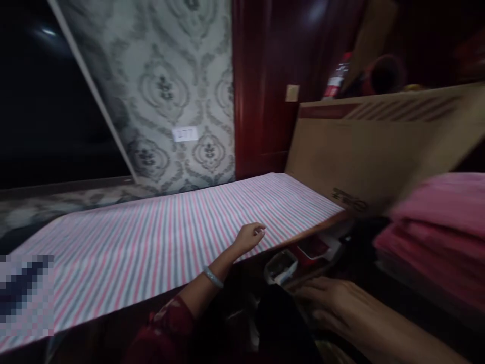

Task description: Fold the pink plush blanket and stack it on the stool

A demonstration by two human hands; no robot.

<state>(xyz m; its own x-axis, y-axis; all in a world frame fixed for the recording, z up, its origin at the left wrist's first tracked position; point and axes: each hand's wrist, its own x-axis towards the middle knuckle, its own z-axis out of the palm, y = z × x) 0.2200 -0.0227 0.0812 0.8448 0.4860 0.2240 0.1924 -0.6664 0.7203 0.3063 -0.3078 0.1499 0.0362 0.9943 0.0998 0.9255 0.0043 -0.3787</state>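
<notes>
My left hand (250, 237), with a pale bangle (213, 277) on the wrist, is over the front edge of a table covered by a striped cloth (170, 227). Its fingers bend loosely and nothing shows in them. Lower right, my right hand (337, 301) reaches in beside an open drawer (303, 275) under the tabletop. Its fingers are stretched and apart from the thumb, somewhat blurred, with no held thing visible. Inside the drawer are a small container (280, 267) and a red item (313, 247), whose kind I cannot make out.
A large cardboard box (352, 151) stands at the table's right end, with a red-labelled bottle (337, 78) behind its top edge. Folded pink cloth (443, 227) is stacked at right. A dark screen (56, 111) and a number card (185, 134) are at the patterned wall.
</notes>
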